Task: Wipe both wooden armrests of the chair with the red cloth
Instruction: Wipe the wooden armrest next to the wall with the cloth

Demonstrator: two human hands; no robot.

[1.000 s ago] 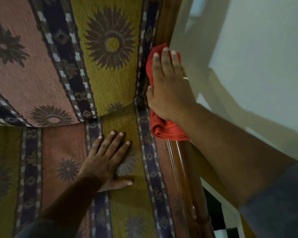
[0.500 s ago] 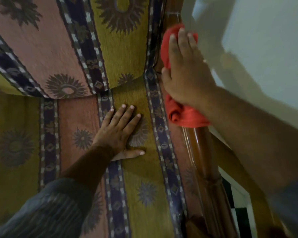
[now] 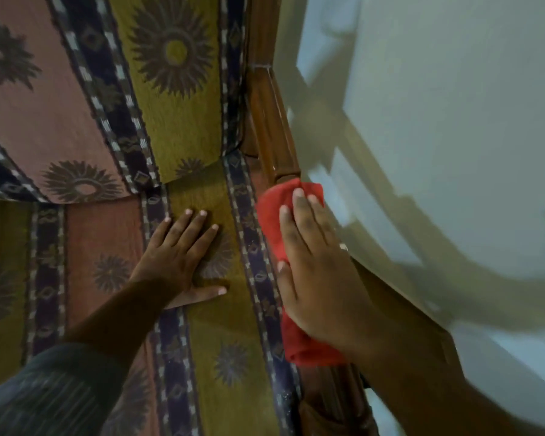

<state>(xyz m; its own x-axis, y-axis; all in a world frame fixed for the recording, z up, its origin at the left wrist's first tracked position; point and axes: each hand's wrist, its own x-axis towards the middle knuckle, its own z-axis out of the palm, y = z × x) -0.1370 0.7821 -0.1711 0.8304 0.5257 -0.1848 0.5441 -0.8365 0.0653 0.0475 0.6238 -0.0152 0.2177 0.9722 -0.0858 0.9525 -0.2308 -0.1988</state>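
The chair's right wooden armrest point(image 3: 269, 121) runs from the top centre down to the bottom right, dark and glossy. My right hand point(image 3: 315, 272) lies flat on the red cloth point(image 3: 272, 212), pressing it onto the armrest's middle stretch. The cloth shows above my fingertips and below my palm. My left hand point(image 3: 183, 256) rests flat, fingers spread, on the patterned seat cushion point(image 3: 221, 341) just left of the armrest. The other armrest is out of view.
The patterned backrest cushion point(image 3: 114, 89) fills the upper left. A pale wall point(image 3: 453, 121) stands close along the right side of the armrest, with shadows across it. Pale floor shows at the bottom right.
My right hand has slid the red cloth along the armrest toward me, away from the backrest end. My left hand has stayed pressed on the seat.
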